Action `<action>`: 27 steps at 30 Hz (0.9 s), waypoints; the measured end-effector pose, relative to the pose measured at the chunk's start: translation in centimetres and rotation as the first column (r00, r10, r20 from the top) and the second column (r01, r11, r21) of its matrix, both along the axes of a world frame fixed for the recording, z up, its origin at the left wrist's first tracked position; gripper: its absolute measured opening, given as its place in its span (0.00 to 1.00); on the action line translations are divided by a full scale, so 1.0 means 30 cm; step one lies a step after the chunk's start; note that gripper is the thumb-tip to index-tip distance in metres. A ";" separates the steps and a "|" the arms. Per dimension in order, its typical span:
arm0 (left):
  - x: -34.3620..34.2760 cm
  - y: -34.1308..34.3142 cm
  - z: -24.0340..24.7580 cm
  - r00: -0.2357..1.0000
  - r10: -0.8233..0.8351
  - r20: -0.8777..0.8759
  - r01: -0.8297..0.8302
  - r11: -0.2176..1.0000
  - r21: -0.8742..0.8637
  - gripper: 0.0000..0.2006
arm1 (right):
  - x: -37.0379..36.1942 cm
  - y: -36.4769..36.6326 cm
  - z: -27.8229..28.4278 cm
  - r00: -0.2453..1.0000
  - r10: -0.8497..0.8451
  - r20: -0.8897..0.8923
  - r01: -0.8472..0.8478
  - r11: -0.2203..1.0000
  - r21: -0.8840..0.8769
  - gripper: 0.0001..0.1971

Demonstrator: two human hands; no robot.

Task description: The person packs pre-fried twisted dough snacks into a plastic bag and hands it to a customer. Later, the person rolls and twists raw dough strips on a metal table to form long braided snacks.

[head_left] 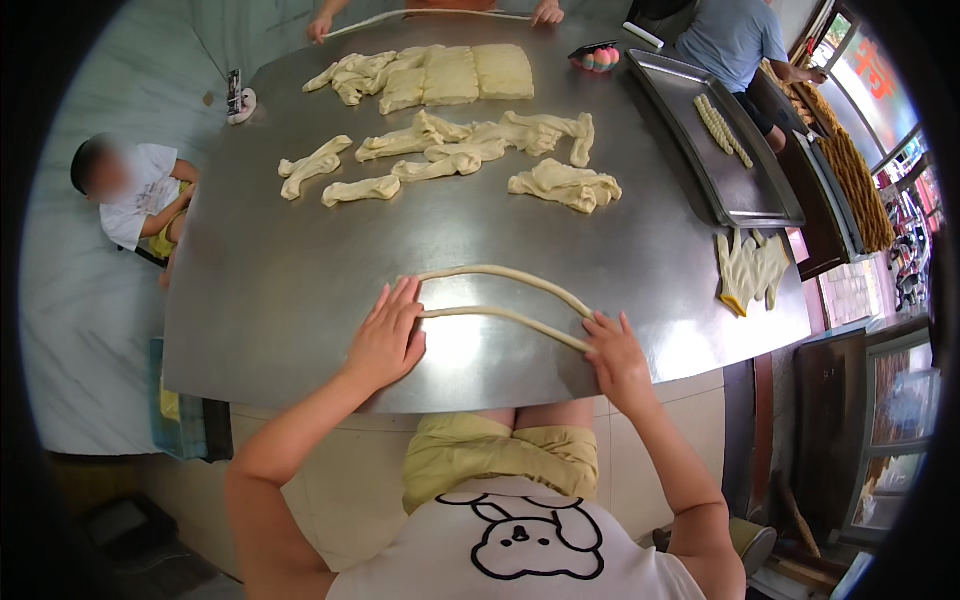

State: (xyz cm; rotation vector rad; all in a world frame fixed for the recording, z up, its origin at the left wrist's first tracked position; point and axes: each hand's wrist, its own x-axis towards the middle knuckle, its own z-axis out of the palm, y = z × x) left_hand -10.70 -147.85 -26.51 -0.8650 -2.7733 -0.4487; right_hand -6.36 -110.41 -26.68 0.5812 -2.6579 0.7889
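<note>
Two thin strands of dough, a farther one [490, 270] and a nearer one [490, 311], bow across the metal table [300, 330] in front of me. Over their left ends lies my left hand [385, 335], palm down with fingers stretched out. My right hand [618, 358] rests flat on their right ends, its fingers extended too. Whether the strands join beneath my hands is hidden. Beyond them are loose dough strips [470, 140], a folded lump of dough [565, 185] and a cut dough slab [478, 75].
A metal tray [700, 130] at the right holds twisted dough pieces [722, 130]. White gloves [750, 268] lie near the right edge. Across the table, another person's hands [547, 12] hold a dough strand [420, 13]. People sit at the left and far right.
</note>
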 end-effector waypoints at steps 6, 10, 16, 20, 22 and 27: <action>-0.346 0.076 -0.116 0.913 0.404 -0.049 -0.382 0.892 0.240 0.15 | -0.197 -0.104 0.028 0.913 -0.404 -0.065 0.398 0.914 -0.082 0.10; -0.419 0.060 -0.125 0.974 0.097 -0.206 -0.118 0.989 -0.091 0.27 | -0.181 -0.137 -0.019 0.855 -0.234 -0.463 0.364 0.906 0.216 0.12; 0.025 -0.008 -0.044 0.999 -0.033 -0.007 0.033 0.999 -0.004 0.28 | 0.025 -0.004 -0.066 0.996 -0.024 -0.087 0.027 0.999 0.025 0.12; -0.204 0.116 -0.015 0.909 0.310 0.278 -0.387 0.877 0.286 0.19 | -0.117 -0.024 0.007 0.924 -0.358 0.133 0.368 0.928 -0.058 0.13; -0.345 0.085 -0.052 0.952 0.278 -0.129 -0.276 0.961 0.033 0.20 | -0.206 -0.086 0.054 0.906 -0.415 0.085 0.403 0.907 0.123 0.12; -0.092 0.029 -0.025 0.986 -0.166 0.016 0.165 0.966 -0.197 0.35 | -0.042 -0.058 -0.009 0.959 0.007 -0.284 0.064 0.968 0.242 0.10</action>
